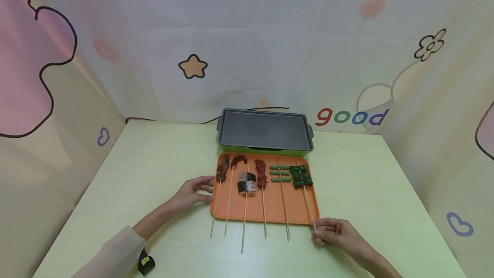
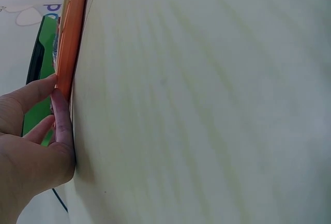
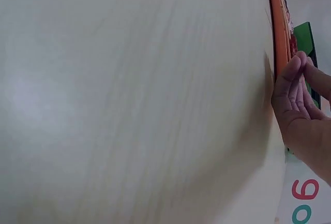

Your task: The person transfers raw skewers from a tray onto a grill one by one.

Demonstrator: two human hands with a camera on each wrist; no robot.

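An orange tray (image 1: 275, 209) lies on the table with several skewers laid side by side, their sticks jutting past its near edge. My left hand (image 1: 194, 192) touches the tray's left rim, fingers fairly straight; the left wrist view shows the fingertips (image 2: 53, 81) against it. At the front right corner my right hand (image 1: 337, 233) pinches the stick of the leafy green vegetable skewer (image 1: 301, 176) between thumb and fingers. Beside it lies a skewer of green stalks (image 1: 280, 173). Further left are a reddish meat skewer (image 1: 260, 173), a black-and-white banded skewer (image 1: 247, 183), a curled dark-red skewer (image 1: 239, 160) and a brown skewer (image 1: 223, 167).
Right behind the tray stands a green electric griddle with a dark flat plate (image 1: 266, 130). A black cord (image 1: 210, 120) runs behind it. A small black object with a yellow label (image 1: 146, 262) is by the left sleeve. Printed curtains enclose the table (image 1: 366, 183).
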